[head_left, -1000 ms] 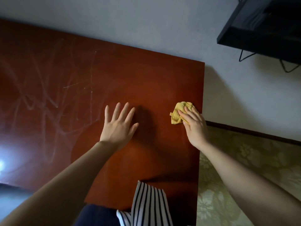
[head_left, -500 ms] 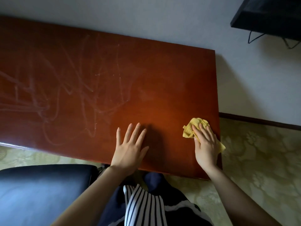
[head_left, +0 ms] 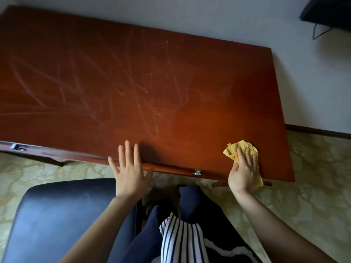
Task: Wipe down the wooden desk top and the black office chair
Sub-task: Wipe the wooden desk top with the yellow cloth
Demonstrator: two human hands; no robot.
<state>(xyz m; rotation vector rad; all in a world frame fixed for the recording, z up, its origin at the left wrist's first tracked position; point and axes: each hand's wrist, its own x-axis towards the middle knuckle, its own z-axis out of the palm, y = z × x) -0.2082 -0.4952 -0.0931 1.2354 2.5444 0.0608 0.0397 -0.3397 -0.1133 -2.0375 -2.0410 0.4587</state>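
I see the wooden desk top (head_left: 190,92) set against the wall, with pale smear marks (head_left: 114,88) across its left and centre and a glossier surface at the right. The right hand (head_left: 244,173) lies flat with its fingers straight, pressing a crumpled yellow cloth (head_left: 230,149) onto the desk top near the front right corner. The left hand (head_left: 129,171) holds nothing: its fingers are spread and straight, with the fingertips on the wood at the front edge. The black office chair (head_left: 57,215) stands on the patterned floor (head_left: 313,186) at lower left, just beside the left forearm.
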